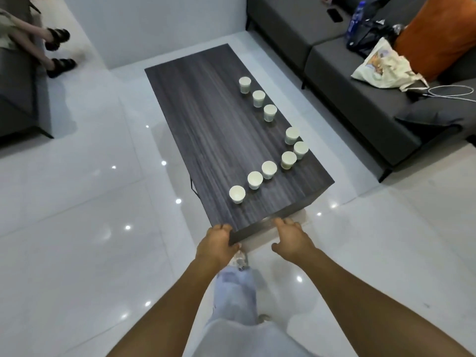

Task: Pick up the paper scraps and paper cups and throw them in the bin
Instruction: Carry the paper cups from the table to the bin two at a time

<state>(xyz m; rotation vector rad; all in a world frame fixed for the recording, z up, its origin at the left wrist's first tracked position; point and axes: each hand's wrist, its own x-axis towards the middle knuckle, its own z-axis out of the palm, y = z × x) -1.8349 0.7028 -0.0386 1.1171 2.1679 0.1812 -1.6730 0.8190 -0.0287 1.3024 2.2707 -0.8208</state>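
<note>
White paper cups (pixel 269 169) stand upright on the dark wood table (pixel 206 119), just beyond both hands. Left hand (pixel 216 244) grips the near corner; right hand (pixel 289 237) rests relaxed on the edge. Jolting the table could topple them.

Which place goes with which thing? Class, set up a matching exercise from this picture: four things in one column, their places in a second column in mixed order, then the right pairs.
Things
1. paper cups
2. orange cushion
3. blue bottle
4. left hand

Places
A. at the near corner of the table
B. far back on the sofa, beside a black bag
C. upright on the dark wooden tabletop
D. against the sofa back, at the right edge of the picture

Pairs: 1-C, 2-D, 3-B, 4-A
</note>
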